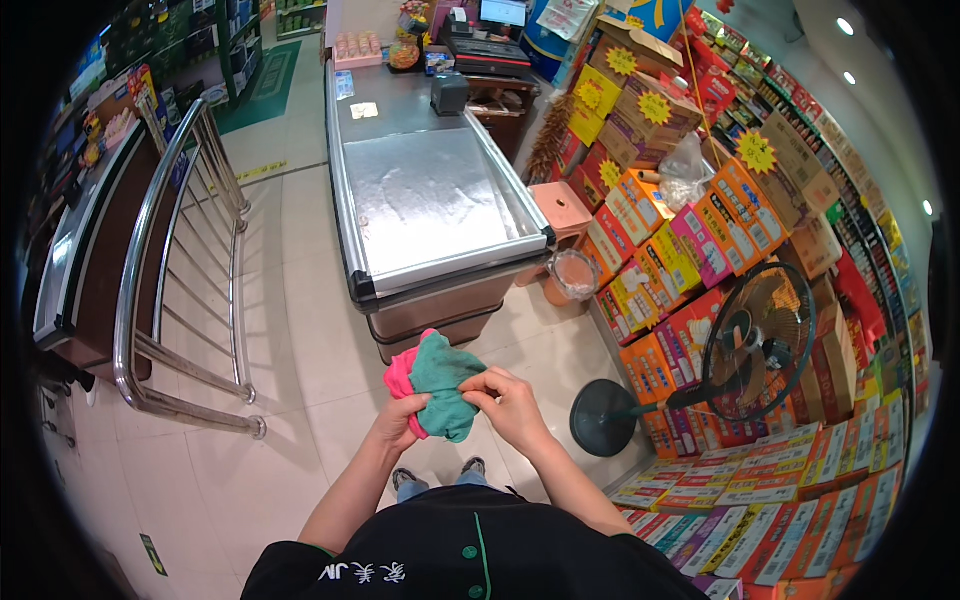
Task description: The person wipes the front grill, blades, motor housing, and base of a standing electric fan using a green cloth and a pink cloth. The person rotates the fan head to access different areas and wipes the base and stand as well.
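Note:
A crumpled green cloth (444, 375) and a bright pink cloth (401, 379) are bunched together in front of my body. My left hand (401, 420) grips both from the lower left, its thumb pressed on the green one. With thumb and fingertips, my right hand (508, 405) pinches the right edge of the green cloth. Just beyond the cloths stands the near end of a checkout counter (457, 262) with a metal top. Part of the pink cloth is hidden behind the green.
A stainless steel railing (142, 300) runs along the left. At the right stand a pedestal fan (757, 341), stacked cartons (667, 262) and a lined waste bin (566, 281). A pink stool (561, 206) is beside the counter. A cash register (487, 56) sits at its far end.

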`<state>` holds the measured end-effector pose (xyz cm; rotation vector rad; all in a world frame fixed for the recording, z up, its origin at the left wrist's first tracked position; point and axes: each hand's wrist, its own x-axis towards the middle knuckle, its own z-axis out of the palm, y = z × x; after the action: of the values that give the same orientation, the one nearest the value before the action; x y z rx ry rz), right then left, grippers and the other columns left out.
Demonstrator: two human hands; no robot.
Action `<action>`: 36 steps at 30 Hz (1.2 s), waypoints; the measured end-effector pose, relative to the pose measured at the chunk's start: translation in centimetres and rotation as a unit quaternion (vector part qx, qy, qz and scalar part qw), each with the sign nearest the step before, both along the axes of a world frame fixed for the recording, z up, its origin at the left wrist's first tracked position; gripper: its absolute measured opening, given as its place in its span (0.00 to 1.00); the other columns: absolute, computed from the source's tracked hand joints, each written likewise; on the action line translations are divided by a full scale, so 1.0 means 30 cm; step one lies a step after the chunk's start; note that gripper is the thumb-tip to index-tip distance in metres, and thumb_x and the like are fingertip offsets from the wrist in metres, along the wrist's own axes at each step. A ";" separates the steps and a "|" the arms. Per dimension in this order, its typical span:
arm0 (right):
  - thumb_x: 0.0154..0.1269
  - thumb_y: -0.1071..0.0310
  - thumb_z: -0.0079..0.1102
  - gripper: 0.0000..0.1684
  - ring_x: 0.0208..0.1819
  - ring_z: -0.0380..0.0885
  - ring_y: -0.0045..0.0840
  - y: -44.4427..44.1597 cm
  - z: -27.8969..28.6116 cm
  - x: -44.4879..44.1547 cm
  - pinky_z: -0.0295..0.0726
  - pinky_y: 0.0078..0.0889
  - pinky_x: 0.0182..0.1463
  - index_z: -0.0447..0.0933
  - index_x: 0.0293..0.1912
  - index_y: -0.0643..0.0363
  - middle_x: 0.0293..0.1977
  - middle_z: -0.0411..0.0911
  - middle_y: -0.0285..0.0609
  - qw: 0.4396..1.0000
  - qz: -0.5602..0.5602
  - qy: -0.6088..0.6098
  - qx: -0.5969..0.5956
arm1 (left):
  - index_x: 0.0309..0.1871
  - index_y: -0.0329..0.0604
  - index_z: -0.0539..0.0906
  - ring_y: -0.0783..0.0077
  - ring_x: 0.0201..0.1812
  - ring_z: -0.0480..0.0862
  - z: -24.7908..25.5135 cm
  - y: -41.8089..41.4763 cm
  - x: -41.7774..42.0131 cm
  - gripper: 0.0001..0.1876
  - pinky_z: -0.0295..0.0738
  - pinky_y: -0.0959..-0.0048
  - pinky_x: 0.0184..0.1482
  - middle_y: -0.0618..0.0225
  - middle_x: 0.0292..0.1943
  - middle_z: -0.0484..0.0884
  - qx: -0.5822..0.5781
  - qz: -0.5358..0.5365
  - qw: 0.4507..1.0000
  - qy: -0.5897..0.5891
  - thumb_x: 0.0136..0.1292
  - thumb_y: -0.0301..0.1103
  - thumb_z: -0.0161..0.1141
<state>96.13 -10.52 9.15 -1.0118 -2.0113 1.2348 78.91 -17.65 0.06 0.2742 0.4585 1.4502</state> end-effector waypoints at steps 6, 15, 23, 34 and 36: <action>0.60 0.73 0.67 0.07 0.31 0.77 0.21 -0.004 -0.016 0.004 0.76 0.25 0.36 0.81 0.38 0.65 0.32 0.79 0.39 1.000 0.002 -0.014 -0.021 | 0.69 0.37 0.66 0.58 0.61 0.79 0.023 0.007 -0.005 0.37 0.76 0.58 0.64 0.57 0.61 0.76 0.024 -0.010 0.999 0.043 0.54 0.28 0.68; 0.68 0.71 0.61 0.04 0.29 0.71 0.11 0.047 -0.024 0.064 0.71 0.16 0.34 0.79 0.37 0.62 0.27 0.75 0.29 0.964 -0.049 0.175 -0.192 | 0.69 0.38 0.66 0.59 0.62 0.78 0.024 0.001 0.000 0.38 0.75 0.59 0.64 0.58 0.62 0.76 0.021 0.002 0.999 0.033 0.54 0.27 0.69; 0.60 0.77 0.65 0.05 0.32 0.78 0.17 -0.002 0.014 -0.025 0.76 0.21 0.36 0.83 0.38 0.64 0.30 0.79 0.36 0.993 -0.069 0.070 0.065 | 0.68 0.38 0.67 0.63 0.60 0.79 0.026 -0.010 0.042 0.33 0.76 0.60 0.63 0.61 0.59 0.77 0.029 -0.024 0.998 0.044 0.57 0.23 0.64; 0.70 0.72 0.58 0.04 0.29 0.75 0.14 0.022 -0.064 0.047 0.75 0.17 0.35 0.78 0.38 0.61 0.29 0.76 0.31 0.948 -0.153 0.230 -0.159 | 0.67 0.34 0.67 0.62 0.58 0.80 0.038 -0.038 0.097 0.31 0.76 0.60 0.62 0.59 0.58 0.77 0.009 -0.041 0.998 0.049 0.59 0.21 0.60; 0.72 0.69 0.56 0.06 0.28 0.74 0.15 0.030 -0.074 0.081 0.76 0.18 0.34 0.76 0.38 0.60 0.28 0.75 0.32 0.931 -0.163 0.258 -0.198 | 0.67 0.34 0.67 0.62 0.58 0.80 0.040 -0.040 0.100 0.31 0.76 0.60 0.63 0.58 0.58 0.77 0.012 -0.034 0.999 0.041 0.59 0.20 0.60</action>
<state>98.56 -9.61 6.94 -1.0140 -1.1673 1.5526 81.90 -18.85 1.25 0.3664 0.4940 1.3827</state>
